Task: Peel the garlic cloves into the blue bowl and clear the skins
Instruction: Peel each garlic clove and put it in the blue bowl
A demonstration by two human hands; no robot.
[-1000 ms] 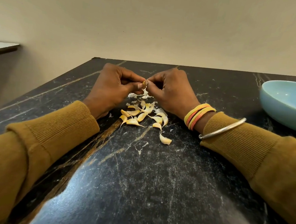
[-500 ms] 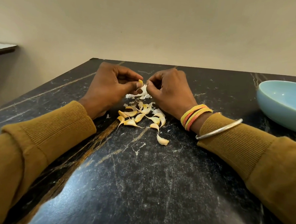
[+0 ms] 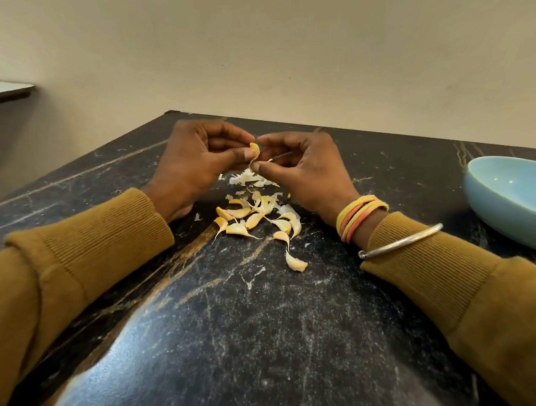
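A garlic clove is pinched by the left hand, its skin by the right hand. Bare worktop is seen between the loose cloves and the blue bowl.

- Likely a home kitchen.
- A black marble counter stands against a plain cream wall.
- On it lie garlic cloves and a blue bowl.

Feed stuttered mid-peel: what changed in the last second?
The right hand drew slightly away and down from the small yellow garlic clove, pulling a thin strip of papery skin off it. The left hand keeps pinching the clove, now more exposed. The pile of unpeeled cloves and light blue bowl stayed put.
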